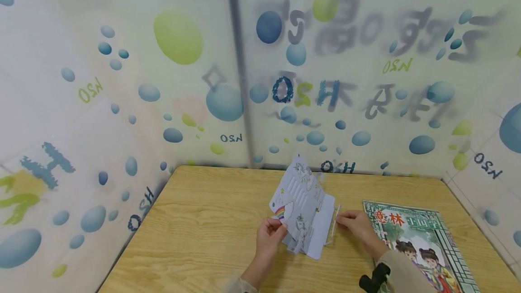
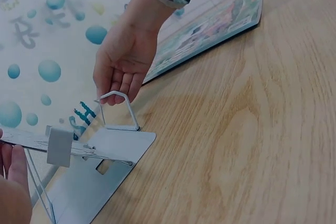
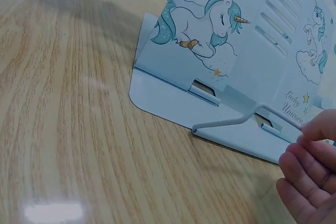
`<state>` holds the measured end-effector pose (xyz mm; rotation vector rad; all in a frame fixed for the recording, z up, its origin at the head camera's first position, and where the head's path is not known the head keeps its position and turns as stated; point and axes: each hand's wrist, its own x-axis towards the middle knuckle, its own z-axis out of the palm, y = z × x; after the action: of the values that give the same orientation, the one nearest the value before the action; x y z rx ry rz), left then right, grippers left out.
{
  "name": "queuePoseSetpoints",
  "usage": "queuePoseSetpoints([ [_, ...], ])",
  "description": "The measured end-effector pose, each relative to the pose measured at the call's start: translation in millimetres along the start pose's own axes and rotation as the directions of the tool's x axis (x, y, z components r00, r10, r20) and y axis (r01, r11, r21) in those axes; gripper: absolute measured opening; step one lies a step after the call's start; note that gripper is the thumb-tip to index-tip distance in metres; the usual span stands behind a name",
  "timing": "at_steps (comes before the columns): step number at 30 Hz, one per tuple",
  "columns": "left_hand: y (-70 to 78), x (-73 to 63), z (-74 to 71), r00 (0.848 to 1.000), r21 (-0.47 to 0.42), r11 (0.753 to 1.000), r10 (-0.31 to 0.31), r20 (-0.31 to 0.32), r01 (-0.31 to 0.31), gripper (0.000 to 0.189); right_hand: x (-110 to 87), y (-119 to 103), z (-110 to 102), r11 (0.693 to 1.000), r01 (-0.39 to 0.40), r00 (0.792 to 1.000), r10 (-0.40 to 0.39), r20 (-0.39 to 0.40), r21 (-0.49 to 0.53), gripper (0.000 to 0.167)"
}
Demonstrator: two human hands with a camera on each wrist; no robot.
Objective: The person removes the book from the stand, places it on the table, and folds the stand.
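A white metal book stand (image 1: 301,193) with unicorns, clouds and a rainbow printed on its slotted panel stands tilted on the wooden table. My left hand (image 1: 268,238) holds the near edge of that panel between thumb and fingers. At the stand's right side, my right hand (image 1: 358,225) pinches a bent white wire bracket (image 3: 226,123) hinged along the edge of the base plate (image 3: 163,94). In the left wrist view the bracket stands up from the base, with the right fingertips at its top bar. A second wire leg (image 2: 39,184) slants behind the panel.
A magazine (image 1: 411,220) with a green, illustrated cover lies at the right of the table (image 1: 203,220), partly under the right forearm. Behind the table's far edge rises a wall covering (image 1: 183,103) patterned with blue and green dots.
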<state>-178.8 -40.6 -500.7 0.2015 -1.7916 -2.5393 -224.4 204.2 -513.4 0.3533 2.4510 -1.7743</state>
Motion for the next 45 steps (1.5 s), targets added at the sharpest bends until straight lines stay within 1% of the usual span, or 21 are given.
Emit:
queuePoseSetpoints([
  [5,-0.3,-4.2,3.5,1.0,-0.007,1.0,0.0,-0.004,0.0,0.012,3.0,-2,0,1.0,0.011,1.0,-0.011,-0.002,0.008,0.018],
  [10,-0.7,-6.9,6.9,1.0,-0.026,1.0,0.005,-0.028,-0.006,0.013,5.7,-3,0,0.999,0.034,0.999,-0.035,-0.009,-0.016,0.017],
  [16,-4.7,-9.6,9.7,0.998,-0.051,0.998,0.036,-0.047,-0.038,0.017,7.6,-4,0,0.997,0.044,0.999,-0.044,-0.005,-0.065,0.018],
  [23,-8.8,-14.7,14.7,0.995,-0.047,0.995,0.085,-0.054,-0.087,0.02,11.1,-7,-1,0.992,0.071,0.997,-0.072,0.0,-0.104,0.017],
  [26,-10.1,-16.6,17.6,0.993,-0.048,0.994,0.095,-0.072,-0.099,0.021,12.1,-10,-1,0.99,0.076,0.997,-0.076,0.005,-0.122,0.017],
  [30,-11.8,-19.2,22.5,0.986,-0.05,0.989,0.133,-0.099,-0.138,0.02,14.1,-12,-2,0.987,0.076,0.997,-0.075,0.013,-0.142,0.019],
  [33,-14.3,-21.3,26.7,0.977,-0.065,0.98,0.177,-0.12,-0.186,0.02,16.5,-10,-1,0.988,0.072,0.997,-0.071,0.014,-0.139,0.018],
  [38,-18.6,-25.2,33.6,0.961,-0.064,0.967,0.237,-0.146,-0.248,0.021,19.2,-11,-2,0.985,0.1,0.995,-0.098,0.022,-0.143,0.018],
  [41,-20.6,-27.1,37.4,0.954,-0.061,0.962,0.253,-0.16,-0.265,0.021,20.5,-13,-3,0.982,0.107,0.994,-0.104,0.026,-0.156,0.018],
  [45,-24.8,-27.3,41.4,0.948,-0.062,0.96,0.26,-0.182,-0.275,0.02,23.3,-15,-5,0.977,0.106,0.994,-0.101,0.037,-0.186,0.018],
])
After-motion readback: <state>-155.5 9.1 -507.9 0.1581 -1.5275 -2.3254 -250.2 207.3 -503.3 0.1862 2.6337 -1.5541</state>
